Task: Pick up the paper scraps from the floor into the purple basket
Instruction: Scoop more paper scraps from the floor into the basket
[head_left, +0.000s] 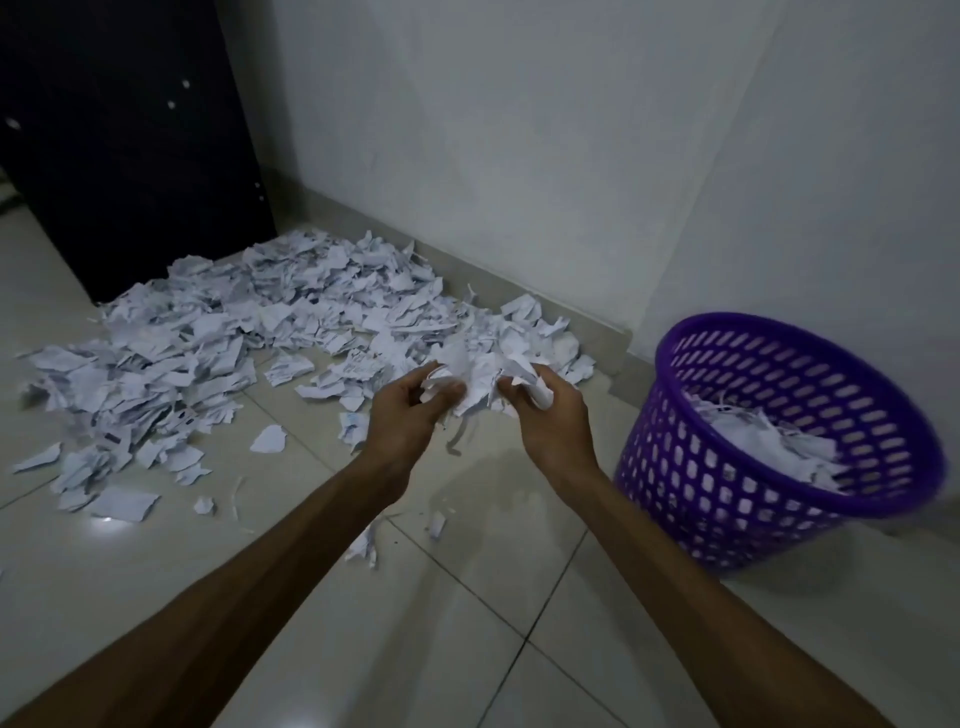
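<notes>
Fingers (447, 391) of both hands are curled round one loose bundle (480, 382) of scraps, held between the left hand (410, 415) and the right hand (550, 415) above the floor (415, 623), just in front of the near edge of the pile (249, 332). The left thumb presses into the wad from the front; the right hand also wraps a rolled piece at its outer side.

Torn paper like this looks very light, limp and crumpled, with nothing binding the bits together. A thin strip already dangles below the bundle, so small pieces will likely slip out unless the two hands keep squeezing toward each other. Best hold, I judge, is from both sides and slightly beneath, cupping rather than pinching. No care against breakage is needed.

Most scraps lie heaped along the wall (519, 156) and beside a dark cabinet (130, 130), with strays scattered across the tiles nearer the person. To the right stands the basket (701, 493), tilted in this wide view, already partly filled with paper.
</notes>
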